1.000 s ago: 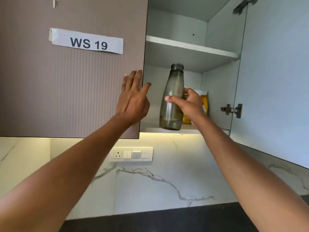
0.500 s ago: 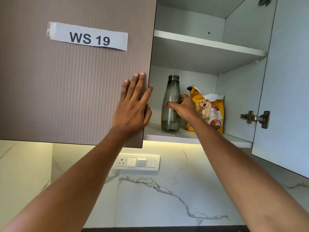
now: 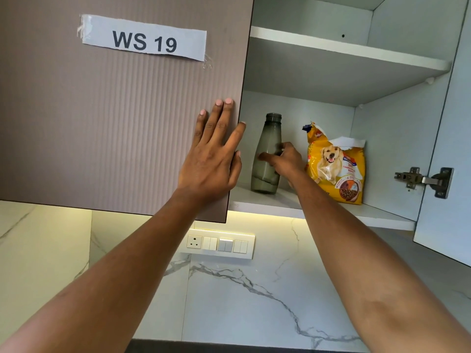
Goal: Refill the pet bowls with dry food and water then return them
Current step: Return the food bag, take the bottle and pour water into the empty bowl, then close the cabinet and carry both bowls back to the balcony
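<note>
Grey bottle (image 3: 266,154): aloft a second ago, now standing on the lower shelf (image 3: 382,212) just left of the dog-food bag (image 3: 334,169), your right hand (image 3: 285,160) still curled round it, left hand (image 3: 211,159) spread flat on the closed door (image 3: 114,123); supplies going back, refilling likely done.

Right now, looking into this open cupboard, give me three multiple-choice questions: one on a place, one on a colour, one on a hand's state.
1. Where is the bottle? A) upper shelf B) lower shelf, left of the food bag C) counter
2. Food bag's main colour? A) yellow B) red C) green
3. The left hand is: A) gripping the bottle B) hanging idle C) flat on the door
Answers: B, it stands beside the bag; A, yellow covers most of it; C, its straight fingers lie on the door.
</note>
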`<state>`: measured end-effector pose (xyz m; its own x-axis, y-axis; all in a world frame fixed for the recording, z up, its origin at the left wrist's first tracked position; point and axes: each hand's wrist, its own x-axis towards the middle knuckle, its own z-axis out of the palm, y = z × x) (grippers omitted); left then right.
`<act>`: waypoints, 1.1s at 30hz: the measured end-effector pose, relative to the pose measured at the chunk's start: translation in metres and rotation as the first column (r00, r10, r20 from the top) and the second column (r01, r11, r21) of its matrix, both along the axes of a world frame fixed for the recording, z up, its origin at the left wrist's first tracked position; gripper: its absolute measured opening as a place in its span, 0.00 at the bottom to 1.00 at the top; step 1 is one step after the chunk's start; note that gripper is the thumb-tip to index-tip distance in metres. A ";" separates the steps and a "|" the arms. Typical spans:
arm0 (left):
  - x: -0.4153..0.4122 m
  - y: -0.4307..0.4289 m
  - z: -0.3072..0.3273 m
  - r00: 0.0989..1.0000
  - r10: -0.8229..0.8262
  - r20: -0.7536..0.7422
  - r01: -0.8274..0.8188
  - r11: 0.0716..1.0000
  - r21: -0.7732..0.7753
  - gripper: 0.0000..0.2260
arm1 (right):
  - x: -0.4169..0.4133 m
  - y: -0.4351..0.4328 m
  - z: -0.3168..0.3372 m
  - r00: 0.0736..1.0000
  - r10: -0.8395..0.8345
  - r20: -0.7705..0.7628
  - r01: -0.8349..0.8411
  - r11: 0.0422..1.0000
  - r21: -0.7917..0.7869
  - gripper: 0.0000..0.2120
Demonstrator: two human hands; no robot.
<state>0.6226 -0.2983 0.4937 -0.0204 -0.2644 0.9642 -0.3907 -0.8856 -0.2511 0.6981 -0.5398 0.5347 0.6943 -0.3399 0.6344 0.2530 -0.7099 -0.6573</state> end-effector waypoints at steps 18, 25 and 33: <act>-0.006 0.005 0.000 0.994 -0.057 -0.096 0.062 0.997 0.055 0.30 | -0.109 0.003 -0.031 0.993 -0.119 0.011 0.120 0.980 -0.161 0.38; -0.030 0.017 -0.015 0.947 -0.130 -0.295 0.165 0.981 0.099 0.37 | -0.189 0.003 -0.055 0.972 -0.233 0.029 0.232 0.933 -0.276 0.35; -0.127 0.015 -0.083 0.765 -0.180 -0.618 0.230 0.973 0.002 0.36 | -0.297 -0.004 -0.094 0.983 -0.178 -0.037 0.156 0.933 -0.326 0.33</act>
